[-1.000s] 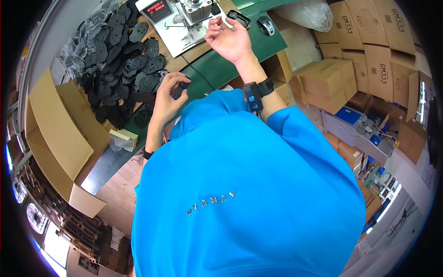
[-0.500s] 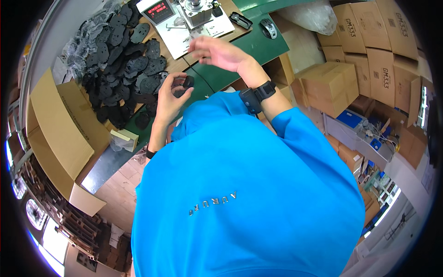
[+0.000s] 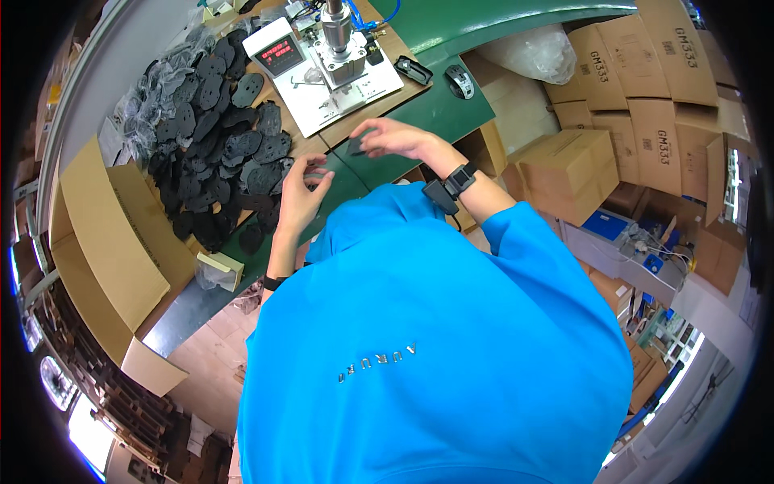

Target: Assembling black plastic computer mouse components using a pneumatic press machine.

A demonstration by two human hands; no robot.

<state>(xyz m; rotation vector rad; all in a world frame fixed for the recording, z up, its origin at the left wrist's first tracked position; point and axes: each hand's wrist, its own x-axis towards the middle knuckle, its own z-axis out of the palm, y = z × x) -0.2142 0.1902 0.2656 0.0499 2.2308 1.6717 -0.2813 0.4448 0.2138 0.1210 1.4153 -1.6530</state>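
My left hand [image 3: 301, 198] is over the front edge of the green bench, beside the black pile. Its thumb and fingers are curved and apart, with nothing visible between them. My right hand [image 3: 399, 139] hovers to the right, in front of the white-based press. A small black part [image 3: 355, 147] shows at its fingertips, against the green top; its shape is hard to make out. The press [image 3: 343, 64] has a metal column and a plate carrying small loose pieces. Left of the press lies a heap of flat, oval black plastic pieces [image 3: 234, 145].
A display box with red digits [image 3: 278, 52] is beside the press. A black shell [image 3: 413, 69] and a computer mouse [image 3: 459, 81] lie to the right. An open carton [image 3: 113, 226] stands at the left, near a small box [image 3: 219, 272]. Cartons [image 3: 564, 169] are stacked at right.
The small black part has left my left hand and now appears at my right fingertips. My right hand has drawn back from the press. The view has shifted slightly.
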